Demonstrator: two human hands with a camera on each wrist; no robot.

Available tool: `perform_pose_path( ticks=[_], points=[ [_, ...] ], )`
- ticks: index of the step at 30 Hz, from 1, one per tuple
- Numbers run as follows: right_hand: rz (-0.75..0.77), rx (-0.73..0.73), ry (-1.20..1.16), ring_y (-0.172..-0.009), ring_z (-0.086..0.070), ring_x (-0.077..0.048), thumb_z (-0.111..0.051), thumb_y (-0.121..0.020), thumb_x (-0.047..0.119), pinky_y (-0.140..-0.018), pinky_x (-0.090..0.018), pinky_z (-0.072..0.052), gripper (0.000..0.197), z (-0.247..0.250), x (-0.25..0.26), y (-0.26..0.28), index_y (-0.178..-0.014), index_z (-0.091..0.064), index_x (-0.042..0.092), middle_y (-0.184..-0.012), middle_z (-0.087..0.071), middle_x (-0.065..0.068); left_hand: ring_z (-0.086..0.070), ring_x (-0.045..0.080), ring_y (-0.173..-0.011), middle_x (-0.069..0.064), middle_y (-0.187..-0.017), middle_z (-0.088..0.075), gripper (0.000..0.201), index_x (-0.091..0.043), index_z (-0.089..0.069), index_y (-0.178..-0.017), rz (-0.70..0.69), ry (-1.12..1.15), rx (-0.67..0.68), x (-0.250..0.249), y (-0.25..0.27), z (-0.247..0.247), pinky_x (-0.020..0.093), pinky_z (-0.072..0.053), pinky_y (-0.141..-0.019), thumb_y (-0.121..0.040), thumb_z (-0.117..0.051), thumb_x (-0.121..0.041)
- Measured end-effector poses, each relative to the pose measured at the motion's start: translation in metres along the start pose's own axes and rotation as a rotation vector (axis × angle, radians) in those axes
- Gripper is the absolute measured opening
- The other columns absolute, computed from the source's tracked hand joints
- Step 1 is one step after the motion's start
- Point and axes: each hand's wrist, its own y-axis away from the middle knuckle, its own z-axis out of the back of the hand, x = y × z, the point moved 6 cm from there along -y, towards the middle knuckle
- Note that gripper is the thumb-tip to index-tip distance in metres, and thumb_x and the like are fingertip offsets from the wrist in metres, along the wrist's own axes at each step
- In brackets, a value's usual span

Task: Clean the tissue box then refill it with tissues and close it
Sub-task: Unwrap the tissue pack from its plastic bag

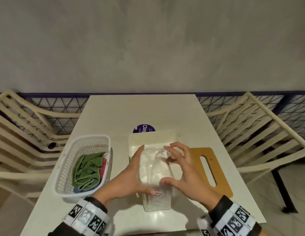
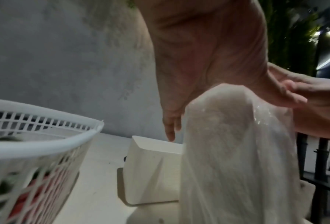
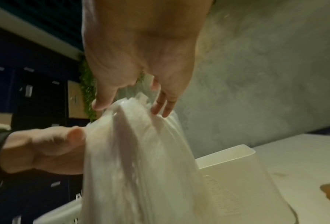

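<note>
Clear plastic-wrapped pack of white tissues [image 1: 154, 169], held above the open cream plastic tissue box [image 1: 152, 139] at the middle of the white counter [image 1: 141, 109]. Head view: left hand [image 1: 131, 174] flat against the pack's left side, thumb curled on its near end; right hand [image 1: 180, 169] over the right side, fingers spread and bent, thumb on the wrapper. White perforated plastic basket [image 1: 83, 166] to the left, holding a green cloth [image 1: 87, 169]; brown wooden lid with slot [image 1: 209, 169] to the right.

Left wrist view: pack [image 2: 235, 151] beside the palm [image 2: 202, 60], box [image 2: 150, 174] below.

Right wrist view: fingertips [image 3: 160, 106] pinch the wrapper's top [image 3: 133, 136].
</note>
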Motion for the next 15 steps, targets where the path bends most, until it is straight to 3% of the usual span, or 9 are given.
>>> perform_pose_path(
  ticks=[3, 5, 7, 10, 13, 15],
  points=[
    [-0.069, -0.073, -0.282, -0.102, -0.059, -0.013, -0.074, -0.077, 0.005, -0.094, -0.020, -0.045, 0.070, 0.001, 0.003, -0.006, -0.126, -0.033, 0.034, -0.123, -0.045, 0.004, -0.033, 0.011, -0.134, -0.014, -0.149, -0.022, 0.132, -0.054, 0.009, -0.138, -0.071, -0.037, -0.115, -0.010, 0.000, -0.002, 0.035, -0.032, -0.113, -0.048, -0.087, -0.042],
    [-0.076, -0.038, -0.222, -0.103, -0.060, -0.012, -0.068, -0.081, 0.002, -0.096, -0.024, -0.044, 0.051, -0.004, 0.008, -0.012, -0.118, -0.041, 0.023, -0.109, -0.059, -0.002, -0.044, 0.013, -0.127, -0.010, -0.141, -0.035, 0.127, -0.058, 0.002, -0.135, -0.102, 0.014, -0.207, -0.013, -0.002, 0.000, 0.036, -0.039, -0.108, -0.047, -0.086, -0.039],
    [-0.044, -0.006, 0.024, -0.109, -0.056, -0.010, -0.065, -0.084, 0.008, -0.098, -0.022, -0.041, 0.036, -0.009, 0.011, -0.019, -0.116, -0.052, 0.017, -0.113, -0.061, 0.000, -0.050, 0.009, -0.120, -0.015, -0.134, -0.040, 0.118, -0.062, -0.005, -0.129, -0.138, 0.075, -0.287, -0.015, -0.005, 0.001, 0.034, -0.044, -0.104, -0.046, -0.085, -0.036],
    [-0.022, 0.050, 0.301, -0.113, -0.049, -0.020, -0.062, -0.089, 0.019, -0.099, -0.025, -0.035, 0.033, -0.023, 0.008, -0.028, -0.119, -0.058, 0.009, -0.121, -0.057, -0.005, -0.049, 0.012, -0.123, -0.017, -0.137, -0.038, 0.112, -0.061, -0.009, -0.128, -0.146, 0.045, -0.326, -0.013, -0.005, -0.003, 0.039, -0.043, -0.104, -0.047, -0.083, -0.038],
    [-0.102, -0.028, 0.378, -0.100, -0.048, -0.022, -0.063, -0.086, 0.037, -0.086, -0.029, -0.039, 0.034, -0.024, 0.009, -0.037, -0.104, -0.063, 0.008, -0.105, -0.059, -0.005, -0.046, 0.015, -0.127, -0.013, -0.141, -0.036, 0.114, -0.057, -0.007, -0.131, -0.133, 0.036, -0.286, -0.013, -0.005, -0.010, 0.040, -0.041, -0.106, -0.050, -0.084, -0.035],
    [-0.182, -0.025, 0.482, -0.097, -0.045, -0.021, -0.064, -0.083, 0.043, -0.081, -0.030, -0.037, 0.040, -0.025, 0.009, -0.044, -0.103, -0.061, 0.008, -0.102, -0.054, -0.005, -0.045, 0.012, -0.127, -0.011, -0.141, -0.036, 0.115, -0.054, -0.005, -0.133, -0.134, 0.013, -0.276, -0.015, -0.006, -0.011, 0.037, -0.041, -0.107, -0.053, -0.084, -0.032]
  ],
)
